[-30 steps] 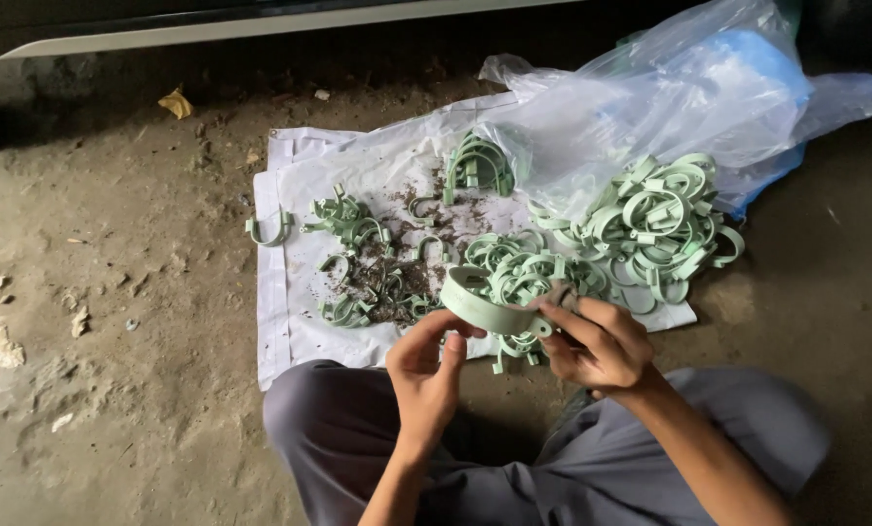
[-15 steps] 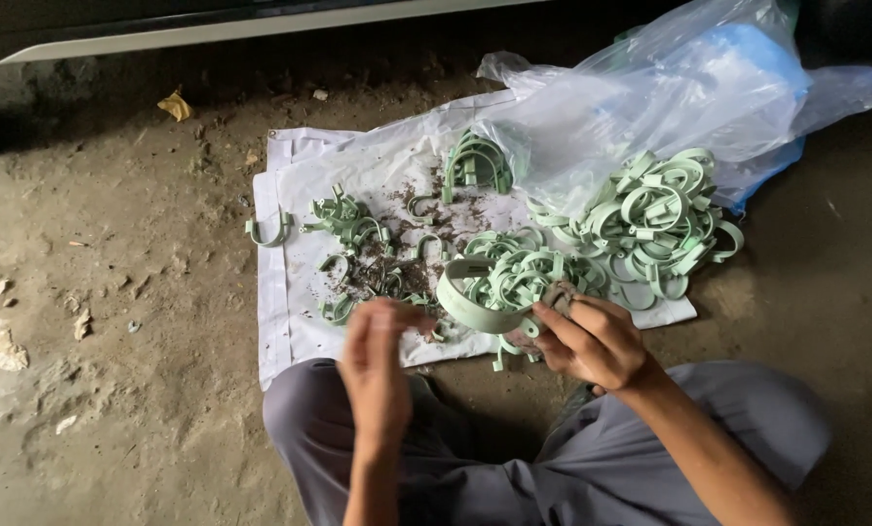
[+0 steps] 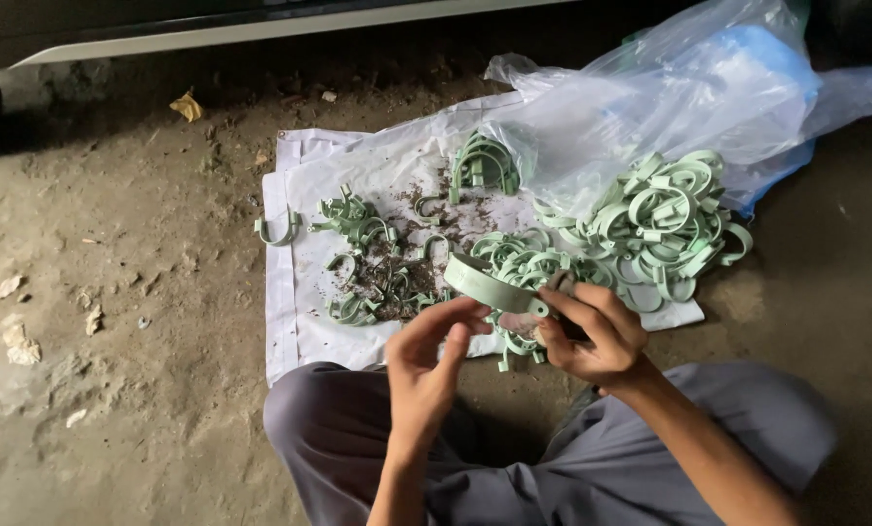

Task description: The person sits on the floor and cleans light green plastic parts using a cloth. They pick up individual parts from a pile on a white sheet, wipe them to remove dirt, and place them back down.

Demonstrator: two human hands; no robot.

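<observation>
Nearest the camera, the right hand pinches one end of a pale green plastic clip, whose long axis slants up and leftward. The left hand, fingers loosely spread, touches it from below (contact partly hidden). Beyond lie a clip pile, white sheet and clear bag.
</observation>
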